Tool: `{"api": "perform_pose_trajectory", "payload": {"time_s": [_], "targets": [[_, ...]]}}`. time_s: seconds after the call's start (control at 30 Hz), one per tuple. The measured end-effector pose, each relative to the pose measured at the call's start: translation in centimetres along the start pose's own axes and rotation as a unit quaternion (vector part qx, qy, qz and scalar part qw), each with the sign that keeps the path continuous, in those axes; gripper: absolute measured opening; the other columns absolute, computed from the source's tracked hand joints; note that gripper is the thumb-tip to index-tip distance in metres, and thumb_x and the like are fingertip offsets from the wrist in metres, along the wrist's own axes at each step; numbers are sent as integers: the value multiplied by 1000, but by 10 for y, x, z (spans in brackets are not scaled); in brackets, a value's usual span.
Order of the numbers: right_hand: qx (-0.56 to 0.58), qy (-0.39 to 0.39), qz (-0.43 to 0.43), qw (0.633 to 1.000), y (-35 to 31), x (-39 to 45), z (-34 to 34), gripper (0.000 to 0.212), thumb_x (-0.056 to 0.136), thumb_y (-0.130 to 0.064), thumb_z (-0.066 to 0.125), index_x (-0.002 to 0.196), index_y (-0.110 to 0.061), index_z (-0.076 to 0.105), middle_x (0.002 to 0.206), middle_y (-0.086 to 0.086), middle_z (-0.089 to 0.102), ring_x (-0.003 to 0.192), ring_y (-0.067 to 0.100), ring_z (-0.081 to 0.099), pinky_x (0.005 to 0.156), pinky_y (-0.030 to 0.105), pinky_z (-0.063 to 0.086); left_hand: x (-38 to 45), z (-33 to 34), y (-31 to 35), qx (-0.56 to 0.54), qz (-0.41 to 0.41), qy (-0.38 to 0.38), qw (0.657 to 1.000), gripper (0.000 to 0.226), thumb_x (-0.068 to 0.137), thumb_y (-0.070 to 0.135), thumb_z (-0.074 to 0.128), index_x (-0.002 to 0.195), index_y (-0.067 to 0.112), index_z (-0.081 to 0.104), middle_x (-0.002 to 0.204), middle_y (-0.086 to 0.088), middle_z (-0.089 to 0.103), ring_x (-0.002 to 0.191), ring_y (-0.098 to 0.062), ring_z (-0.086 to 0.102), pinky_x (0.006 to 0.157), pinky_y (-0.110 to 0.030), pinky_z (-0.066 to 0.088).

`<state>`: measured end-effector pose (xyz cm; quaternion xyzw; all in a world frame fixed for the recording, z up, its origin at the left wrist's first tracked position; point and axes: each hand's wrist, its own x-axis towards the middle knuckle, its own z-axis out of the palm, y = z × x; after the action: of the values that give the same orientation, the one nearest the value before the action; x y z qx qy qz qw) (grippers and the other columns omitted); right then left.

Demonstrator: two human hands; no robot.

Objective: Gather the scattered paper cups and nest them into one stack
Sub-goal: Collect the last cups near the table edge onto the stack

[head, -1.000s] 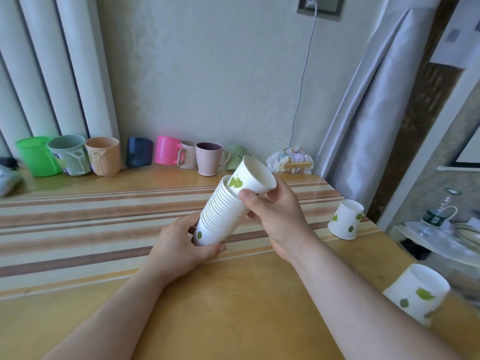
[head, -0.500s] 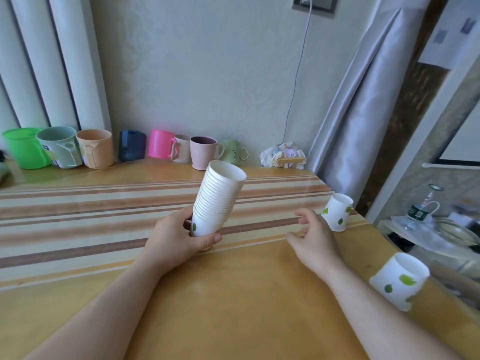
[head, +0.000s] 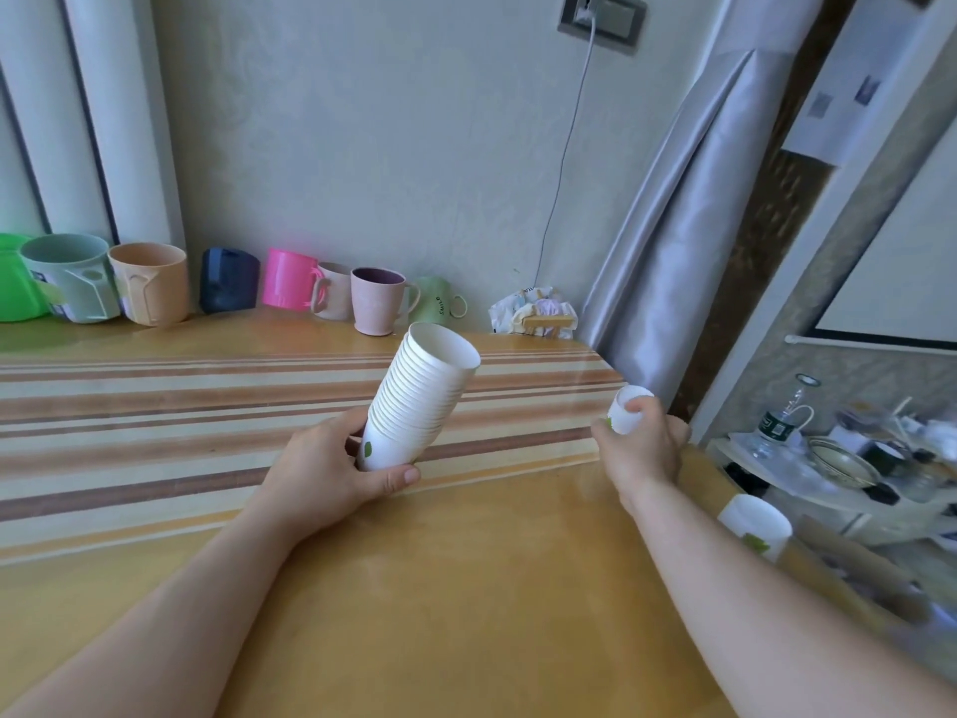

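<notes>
My left hand (head: 331, 469) grips the base of a tall stack of nested white paper cups (head: 419, 401) with green leaf prints, tilted with its open mouth up and to the right above the table. Near the table's right edge my right hand (head: 639, 448) is closed around a single white paper cup (head: 627, 409) with a leaf print; only the cup's upper part shows above my fingers. Another loose paper cup (head: 756, 526) stands upside down at the right edge, partly behind my right forearm.
A row of coloured plastic mugs (head: 228, 287) lines the back of the wooden table (head: 466, 588) against the wall. A striped runner (head: 155, 422) crosses the table. A crumpled wrapper (head: 533, 313) lies at the back right. A cluttered low shelf (head: 854, 458) stands beyond the table's right edge.
My right hand pushed a cup into the stack, let go, moved right and closed on the single cup near the table's right edge. The left hand kept holding the stack.
</notes>
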<state>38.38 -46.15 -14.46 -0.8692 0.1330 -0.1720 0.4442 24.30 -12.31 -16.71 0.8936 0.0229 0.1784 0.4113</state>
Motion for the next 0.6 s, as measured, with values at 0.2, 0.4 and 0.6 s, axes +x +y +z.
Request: {"api": "perform_pose_trajectory", "payload": {"time_s": [0.2,0.4,0.6], "targets": [[57,87,-20,994,10,-29,1,50,100,-51,51,65,-17,63,77,2,67,81,37,66,72,46,56,0,1,3,-5,1,3,1000,50,55,89,75,95,60,63,103,50,63,95,17,61,71,-20,47],[77,-62,8,995,-22,-40,26,69,88,-74,67,141,-32,52,141,7,60,112,32,64,85,44,53,-1,-2,7,-1,13,5,1000,46,58,85,77,98,77,56,102,50,63,98,18,59,71,-20,47],[-42,-367,-67,927,-96,-72,91,106,76,-84,63,169,-52,24,165,2,55,151,35,49,119,47,46,0,0,0,14,-23,24,999,57,61,84,75,103,47,69,98,41,68,87,8,65,71,-26,52]]}}
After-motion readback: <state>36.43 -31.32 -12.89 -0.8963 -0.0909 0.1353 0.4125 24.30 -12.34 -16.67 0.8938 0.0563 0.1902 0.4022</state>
